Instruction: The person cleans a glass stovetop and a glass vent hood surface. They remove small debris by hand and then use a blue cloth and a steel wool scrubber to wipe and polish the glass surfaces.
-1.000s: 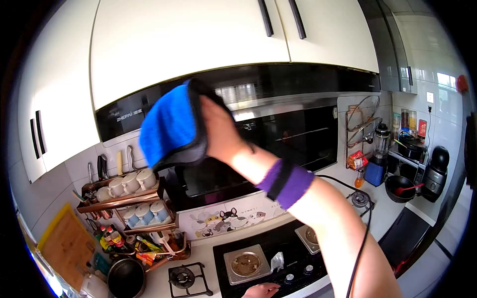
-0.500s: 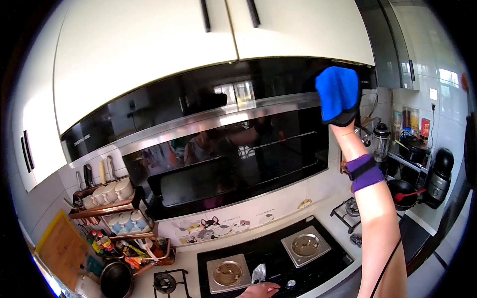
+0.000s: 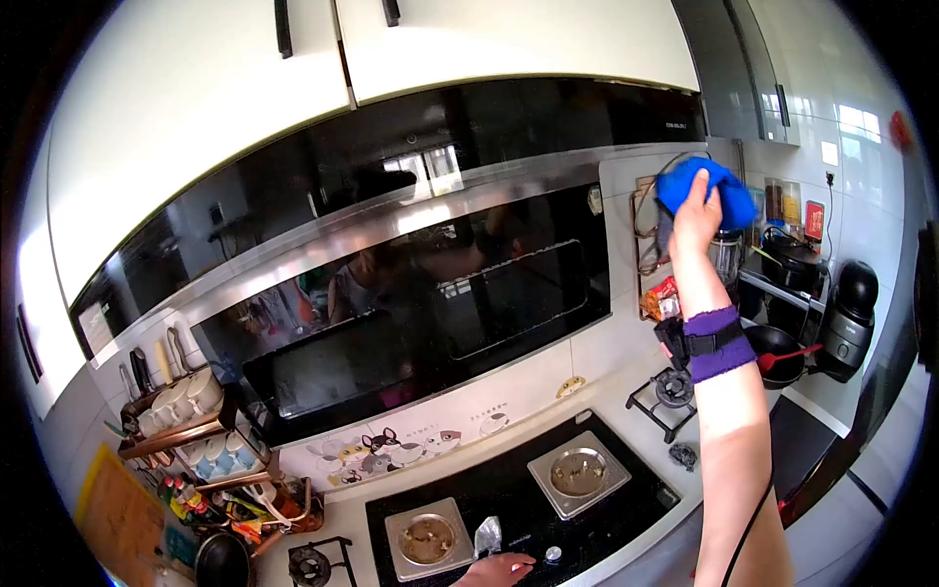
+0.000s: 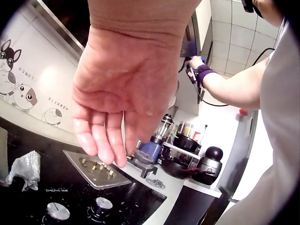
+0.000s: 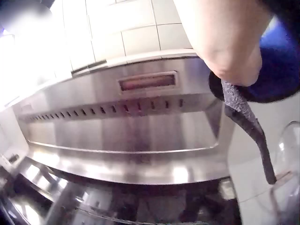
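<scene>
My right hand (image 3: pixel 696 213) is raised high at the right end of the black and steel range hood (image 3: pixel 391 264) and grips a bunched blue cloth (image 3: pixel 719 186). In the right wrist view the blue cloth (image 5: pixel 281 70) shows its grey underside hanging below the hand, beside the hood's steel edge (image 5: pixel 140 140). My left hand (image 3: pixel 494 569) is low at the front of the black cooktop (image 3: pixel 509 489). In the left wrist view that left hand (image 4: pixel 110 136) hangs with relaxed, wet fingers and holds nothing, above the knobs (image 4: pixel 101 204). A crumpled clear wrapper (image 4: pixel 26 166) lies beside it.
Two steel burner plates (image 3: pixel 577 473) sit in the cooktop. A cup rack (image 3: pixel 186 411) and bottles stand at the left. A small gas ring (image 3: pixel 670 391), a black wok (image 3: pixel 773 352), a blender and a black kettle (image 3: pixel 851 313) crowd the right counter. White cabinets (image 3: pixel 489 39) hang above.
My right hand carried the blue cloth from the hood's left side across to its right end, then lower, and the cloth is now bunched. The left hand stayed at the cooktop's front.
</scene>
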Available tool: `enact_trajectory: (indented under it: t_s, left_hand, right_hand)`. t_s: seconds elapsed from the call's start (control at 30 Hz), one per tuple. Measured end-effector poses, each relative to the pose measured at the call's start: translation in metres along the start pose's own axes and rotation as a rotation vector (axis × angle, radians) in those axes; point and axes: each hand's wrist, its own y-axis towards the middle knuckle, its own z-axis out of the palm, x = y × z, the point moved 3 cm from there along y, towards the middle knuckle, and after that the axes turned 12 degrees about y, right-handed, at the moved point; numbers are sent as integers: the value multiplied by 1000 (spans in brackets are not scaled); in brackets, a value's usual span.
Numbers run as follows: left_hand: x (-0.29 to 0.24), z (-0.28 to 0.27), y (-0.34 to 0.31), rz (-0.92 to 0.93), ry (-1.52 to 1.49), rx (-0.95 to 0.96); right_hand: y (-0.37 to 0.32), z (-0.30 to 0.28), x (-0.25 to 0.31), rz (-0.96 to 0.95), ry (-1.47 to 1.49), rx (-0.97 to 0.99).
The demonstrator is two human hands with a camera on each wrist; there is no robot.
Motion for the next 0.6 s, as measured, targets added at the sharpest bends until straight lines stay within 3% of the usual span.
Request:
enact_trajectory:
  t_s: [0.1,0.13,0.17,0.2,0.3,0.37,0.43,0.5,0.6]
  left_hand:
    - [-6,-11,-5,-27,37,54]
    - [-8,-12,-6,-26,38,62]
    - [-10,-14,-7,-23,39,70]
    - [-12,-16,-9,-83,32,114]
    - [-8,-17,-23,26,-4,15]
    - [5,-15,-22,5,7,110]
    - [19,-11,-18,-71,32,195]
    - [-3,-43,-9,-56,92,179]
    - [-14,-69,6,11,103,62]
  right_hand:
    - [-32,43,38,391,220,-193]
    - [-53,65,74,599,354,-276]
    - [-43,67,52,684,602,-195]
    - [-52,72,58,726,619,-152]
    - [-116,100,87,856,532,-85]
    - [-163,118,68,905,466,73]
    - [-215,141,102,618,230,471]
    - [-253,169,102,697,589,510]
    - [-245,167,89,656,565,556]
